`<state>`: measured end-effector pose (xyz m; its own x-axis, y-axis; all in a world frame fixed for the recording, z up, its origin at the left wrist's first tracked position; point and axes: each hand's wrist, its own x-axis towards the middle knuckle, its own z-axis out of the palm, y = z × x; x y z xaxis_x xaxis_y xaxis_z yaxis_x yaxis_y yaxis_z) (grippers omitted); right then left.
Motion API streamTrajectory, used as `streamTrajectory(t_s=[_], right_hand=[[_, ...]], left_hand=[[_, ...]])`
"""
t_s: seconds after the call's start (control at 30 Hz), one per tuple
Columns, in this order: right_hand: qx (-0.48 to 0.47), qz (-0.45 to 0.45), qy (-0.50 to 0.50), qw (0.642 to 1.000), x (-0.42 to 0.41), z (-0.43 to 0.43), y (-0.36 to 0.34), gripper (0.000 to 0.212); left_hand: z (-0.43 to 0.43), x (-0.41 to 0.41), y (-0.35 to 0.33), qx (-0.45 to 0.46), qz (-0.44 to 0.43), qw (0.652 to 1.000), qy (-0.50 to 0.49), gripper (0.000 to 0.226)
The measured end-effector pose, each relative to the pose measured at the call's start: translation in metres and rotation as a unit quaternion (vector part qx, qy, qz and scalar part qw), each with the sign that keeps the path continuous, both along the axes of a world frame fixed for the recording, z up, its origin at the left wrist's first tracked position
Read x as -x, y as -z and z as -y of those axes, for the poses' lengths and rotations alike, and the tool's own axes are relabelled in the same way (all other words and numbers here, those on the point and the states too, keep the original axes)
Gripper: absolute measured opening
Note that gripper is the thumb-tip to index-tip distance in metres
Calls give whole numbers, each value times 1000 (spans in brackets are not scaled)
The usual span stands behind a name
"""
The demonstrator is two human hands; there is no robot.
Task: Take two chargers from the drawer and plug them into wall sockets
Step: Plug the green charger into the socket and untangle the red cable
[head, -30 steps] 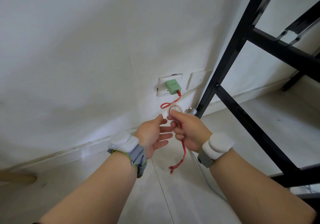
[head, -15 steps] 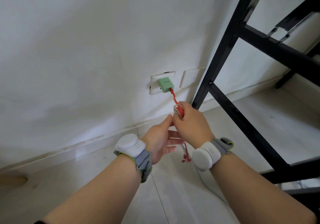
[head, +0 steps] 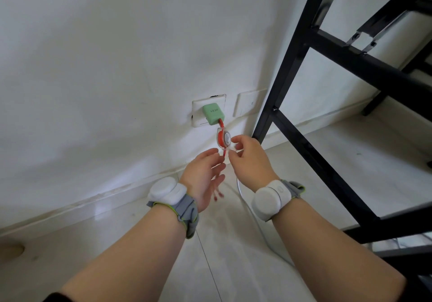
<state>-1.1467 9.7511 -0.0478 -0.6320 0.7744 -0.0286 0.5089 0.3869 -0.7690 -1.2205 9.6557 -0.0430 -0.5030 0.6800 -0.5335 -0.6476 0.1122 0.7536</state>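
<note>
- Risk: right hand pinches cable reel hanging off green charger in wall socket; a tug could unseat it.
- Left hand open, orange cable apparently loose across fingers.
- Black frame at 3 o'clock crowds blank plate.
- Second charger unseen.

— How's the light?
— Soft and even, rather bright. The white wall darkens toward seven o'clock, with a faint shadow band below the socket.
— Any glare?
— A pale sheen on the floor at six o'clock.
— Sharpness?
— The red cord ends are motion-blurred. The black frame leans from wide-angle distortion toward two o'clock.
</note>
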Motion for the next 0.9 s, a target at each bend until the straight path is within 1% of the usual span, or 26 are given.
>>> streamTrajectory(t_s=[0.07, 0.17, 0.23, 0.27, 0.3, 0.37, 0.4, 0.47, 0.57, 0.73, 0.9], right_hand=[[20, -16, 26, 999, 1, -6, 2, 33], [46, -10, 42, 998, 16, -15, 4, 47], [33, 8, 41, 999, 31, -20, 5, 56], [26, 15, 36, 999, 40, -22, 4, 57], [17, 22, 28, 999, 49, -24, 3, 56], [-22, 50, 14, 998, 65, -30, 3, 44], [-39, 68, 15, 997, 72, -32, 3, 39], [-62, 89, 30, 994, 85, -37, 0, 34], [-93, 93, 34, 991, 92, -43, -2, 38], [-114, 116, 25, 986, 91, -46, -2, 41], [-101, 154, 18, 983, 93, -47, -11, 42]], left_hand=[[2, 4, -1, 10, -12, 1000, -3, 24], [6, 15, -2, 22, -23, 999, -14, 22], [10, 23, -3, 29, -29, 999, -27, 21], [11, 26, -3, 30, -30, 999, -33, 20], [14, 30, -3, 31, -30, 998, -37, 20], [17, 35, -5, 28, -26, 998, -46, 19], [18, 37, -6, 25, -23, 998, -49, 20], [21, 41, -9, 23, -19, 998, -53, 22], [25, 49, -10, 24, -21, 998, -49, 20], [26, 56, -11, 36, -17, 998, -58, 15], [23, 49, -14, 48, -44, 997, -49, 14]])
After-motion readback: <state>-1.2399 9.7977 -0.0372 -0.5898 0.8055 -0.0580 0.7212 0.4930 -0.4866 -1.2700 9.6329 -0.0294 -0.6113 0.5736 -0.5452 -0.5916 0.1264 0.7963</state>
